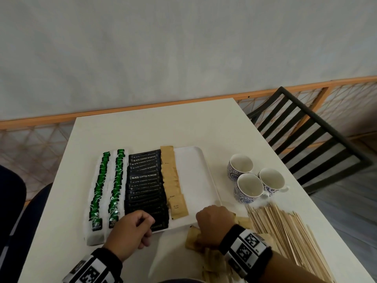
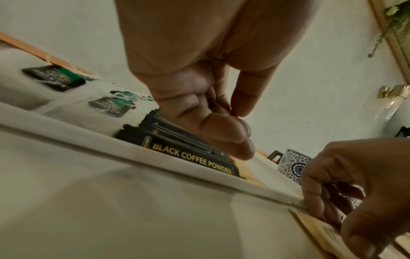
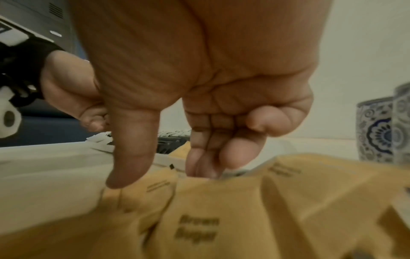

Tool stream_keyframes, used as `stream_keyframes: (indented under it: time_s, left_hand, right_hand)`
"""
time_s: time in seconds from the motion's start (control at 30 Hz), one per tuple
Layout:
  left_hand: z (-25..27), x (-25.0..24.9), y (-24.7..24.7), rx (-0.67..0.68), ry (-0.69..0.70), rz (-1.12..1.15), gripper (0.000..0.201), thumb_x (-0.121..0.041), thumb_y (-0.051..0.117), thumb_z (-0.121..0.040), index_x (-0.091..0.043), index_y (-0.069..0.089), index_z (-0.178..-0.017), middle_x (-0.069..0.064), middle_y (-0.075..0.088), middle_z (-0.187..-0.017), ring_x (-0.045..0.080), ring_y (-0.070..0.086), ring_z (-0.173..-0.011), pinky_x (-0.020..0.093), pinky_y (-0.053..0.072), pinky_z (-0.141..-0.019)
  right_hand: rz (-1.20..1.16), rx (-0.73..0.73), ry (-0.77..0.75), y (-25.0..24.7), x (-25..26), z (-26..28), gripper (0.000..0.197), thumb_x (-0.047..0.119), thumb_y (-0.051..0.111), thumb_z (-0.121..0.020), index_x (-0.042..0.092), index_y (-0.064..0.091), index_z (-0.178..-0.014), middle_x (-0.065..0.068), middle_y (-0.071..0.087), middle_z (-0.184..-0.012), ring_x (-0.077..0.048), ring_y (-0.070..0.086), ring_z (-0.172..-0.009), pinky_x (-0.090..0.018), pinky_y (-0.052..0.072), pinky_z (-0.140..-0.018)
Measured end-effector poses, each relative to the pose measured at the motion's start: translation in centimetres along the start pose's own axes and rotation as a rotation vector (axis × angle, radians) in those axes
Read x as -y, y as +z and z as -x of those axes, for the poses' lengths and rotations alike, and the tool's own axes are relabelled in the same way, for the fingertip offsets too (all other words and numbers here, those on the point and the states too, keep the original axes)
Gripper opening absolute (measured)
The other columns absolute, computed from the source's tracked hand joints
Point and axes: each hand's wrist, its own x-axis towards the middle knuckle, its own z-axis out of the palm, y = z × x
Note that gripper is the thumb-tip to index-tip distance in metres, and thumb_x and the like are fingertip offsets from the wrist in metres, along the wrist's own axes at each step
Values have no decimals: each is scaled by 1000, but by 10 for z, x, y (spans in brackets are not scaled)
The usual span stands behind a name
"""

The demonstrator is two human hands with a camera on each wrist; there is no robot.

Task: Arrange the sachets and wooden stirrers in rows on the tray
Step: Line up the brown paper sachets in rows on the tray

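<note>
A white tray [image 1: 195,160] holds two rows of green tea sachets [image 1: 102,180], a row of black coffee sachets [image 1: 144,180] and a row of brown sugar sachets [image 1: 172,180]. My left hand [image 1: 149,221] hovers over the near end of the black coffee row [image 2: 190,157], fingers loosely curled and holding nothing. My right hand [image 1: 212,221] is down on a loose pile of brown sugar sachets [image 1: 193,240] just off the tray's near right corner. Its thumb and first fingers pinch a top sachet [image 3: 199,227]. Wooden stirrers [image 1: 285,231] lie heaped to the right.
Three blue-patterned cups [image 1: 248,186] stand right of the tray, behind the stirrers. A black chair [image 1: 306,135] is beside the table's right edge. The white table [image 1: 142,129] runs to the wall at the back. The tray's right third is bare.
</note>
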Motion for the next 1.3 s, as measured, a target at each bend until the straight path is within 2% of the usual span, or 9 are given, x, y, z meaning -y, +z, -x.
stream_keyframes:
  time_s: [0.2,0.33,0.47,0.57,0.73,0.87,1.0,1.2,1.3]
  left_hand:
    - [5,0,0,16,19,-32,16,-14,57,-94,-7,65,-82,6,64,-61,20,61,-53,30,46,-51]
    - [8,-2,0,97,67,-123,11,-17,60,-92,-13,65,-83,2,64,-64,11,59,-55,24,46,-55]
    - [9,-8,4,182,188,-248,4,-22,64,-90,-23,67,-93,-7,65,-72,0,56,-58,14,45,-58]
    - [8,-14,6,237,248,-278,11,-30,65,-89,-30,66,-100,-22,65,-79,0,59,-66,14,47,-62]
    - [4,-25,7,211,217,-158,14,-19,60,-93,-14,66,-82,1,63,-61,13,61,-55,26,51,-56]
    - [-2,-24,2,168,165,-93,15,-15,59,-94,-11,67,-81,5,64,-61,15,58,-50,29,48,-54]
    - [-4,-24,3,132,145,-67,15,-15,58,-94,-10,68,-83,4,64,-61,15,56,-49,27,47,-52]
    - [-4,-26,7,160,79,32,14,-9,53,-96,-7,66,-92,2,65,-60,11,57,-48,22,44,-47]
    - [-3,-27,8,242,81,34,11,-6,53,-96,-7,64,-99,6,67,-65,15,57,-50,24,43,-48]
  right_hand:
    - [6,-32,-23,12,7,5,36,43,58,-84,13,60,-105,-8,58,-108,-27,52,-102,-41,42,-90]
    - [-54,-12,-76,12,7,6,33,40,61,-84,16,58,-105,-7,59,-105,-26,51,-102,-42,42,-87]
    - [-428,-8,-126,0,8,9,11,29,59,-85,27,57,-96,6,54,-88,-17,56,-86,-28,47,-74]
    - [-705,-66,-190,-12,8,8,15,24,69,-82,26,61,-95,15,54,-74,-1,54,-69,-12,41,-60]
    - [-924,-53,-252,-28,11,3,15,16,66,-87,28,58,-90,12,64,-71,-5,63,-69,-21,52,-72]
    - [-1072,-43,-249,-32,9,1,26,3,47,-93,26,59,-95,3,67,-79,0,60,-60,-18,50,-64]
    - [-1196,-13,-241,-26,8,-2,50,-14,39,-82,26,60,-102,2,66,-87,-6,61,-64,-23,49,-67]
    - [-1047,-246,-363,-6,12,-8,35,14,76,-77,34,67,-105,3,67,-102,-18,65,-81,-30,55,-80]
    - [-1063,-302,-356,-3,16,-12,22,20,83,-73,23,73,-93,6,63,-98,-6,58,-77,-19,49,-72]
